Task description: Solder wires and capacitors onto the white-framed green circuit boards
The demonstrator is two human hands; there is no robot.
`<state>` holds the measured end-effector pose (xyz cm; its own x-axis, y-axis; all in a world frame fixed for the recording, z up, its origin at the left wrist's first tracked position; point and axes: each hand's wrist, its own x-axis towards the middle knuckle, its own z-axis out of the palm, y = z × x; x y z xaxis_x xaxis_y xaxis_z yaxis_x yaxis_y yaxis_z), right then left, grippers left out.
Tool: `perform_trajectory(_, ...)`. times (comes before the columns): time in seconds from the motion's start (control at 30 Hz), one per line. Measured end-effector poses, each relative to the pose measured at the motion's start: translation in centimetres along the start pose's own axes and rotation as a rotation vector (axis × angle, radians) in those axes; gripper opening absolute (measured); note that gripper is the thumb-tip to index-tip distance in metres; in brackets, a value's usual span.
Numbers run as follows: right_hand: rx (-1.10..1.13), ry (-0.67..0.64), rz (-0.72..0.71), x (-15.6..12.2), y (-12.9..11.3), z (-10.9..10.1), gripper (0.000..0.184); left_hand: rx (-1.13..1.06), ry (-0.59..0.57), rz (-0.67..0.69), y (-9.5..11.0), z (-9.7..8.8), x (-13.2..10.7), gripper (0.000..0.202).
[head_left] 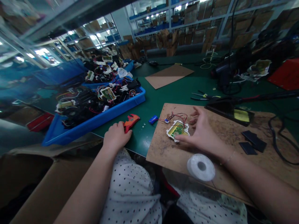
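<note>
My left hand (116, 135) is closed around what looks like an orange wire stripper (132, 120) at the front edge of the green bench. Its head points away to the right. Over the brown board, my right hand (202, 132) has its fingers apart. Its thumb lies at the lower edge of a green circuit board in a white plastic frame (177, 130); whether it touches cannot be told. Thin red and black wires (179, 115) rise from the circuit board. A blue cylindrical battery (153, 119) lies to its left, on the bench, joined by a wire.
A blue tray (126, 109) heaped with wired parts stands at the left. A spool of wire (201, 167) lies at the board's front edge, with black flat pieces (253, 141) to the right. Behind are a soldering stand (230, 110), tweezers (201, 96) and a cardboard sheet (169, 76).
</note>
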<state>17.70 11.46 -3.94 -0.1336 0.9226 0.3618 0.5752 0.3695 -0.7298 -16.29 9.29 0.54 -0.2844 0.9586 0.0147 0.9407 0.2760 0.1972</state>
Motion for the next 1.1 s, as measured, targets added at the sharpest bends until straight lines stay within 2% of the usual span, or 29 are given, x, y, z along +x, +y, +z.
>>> perform_trajectory(0.1,-0.059,-0.128,-0.058,-0.6,-0.3,0.5,0.135,-0.001,0.042,0.157,2.6,-0.9,-0.6,0.047)
perform_trajectory(0.2,-0.014,-0.191,-0.061,-0.5,-0.3,0.1,0.128,-0.065,-0.072,0.403,6.2,-1.2,-1.4,0.033)
perform_trajectory(0.27,0.036,-0.248,-0.091,-0.1,0.0,-0.6,0.122,-0.077,-0.128,0.507,8.4,-0.8,-1.9,0.032)
perform_trajectory(0.33,0.084,-0.323,-0.117,0.4,0.4,-1.5,0.115,-0.062,-0.112,0.522,10.0,0.1,-2.2,0.037)
perform_trajectory(0.43,0.133,-0.396,-0.093,1.2,1.0,-3.1,0.109,-0.034,-0.064,0.496,11.4,1.5,-2.2,0.047)
perform_trajectory(0.5,0.127,-0.384,-0.052,1.8,1.6,-4.1,0.109,-0.024,-0.045,0.485,11.9,2.3,-2.0,0.049)
perform_trajectory(0.57,0.105,-0.315,-0.031,2.5,2.5,-4.7,0.111,-0.023,-0.029,0.476,12.4,2.8,-1.6,0.048)
perform_trajectory(0.7,0.148,-0.129,-0.113,3.2,3.7,-4.6,0.108,-0.054,-0.009,0.451,13.5,3.7,-0.8,0.041)
perform_trajectory(0.83,0.152,-0.003,-0.228,2.7,2.1,-3.6,0.095,-0.139,-0.02,0.441,14.2,3.9,-0.2,0.03)
perform_trajectory(0.9,0.085,0.048,-0.308,2.0,0.7,-3.3,0.092,-0.207,-0.037,0.441,13.8,3.2,-0.3,0.023)
perform_trajectory(1.0,-0.05,0.085,-0.438,1.0,-1.1,-3.4,0.08,-0.345,-0.097,0.449,11.7,1.6,-1.2,0.016)
perform_trajectory(1.1,-0.12,0.019,-0.582,0.4,-2.0,-3.7,0.055,-0.495,-0.241,0.468,8.9,-0.2,-2.6,0.012)
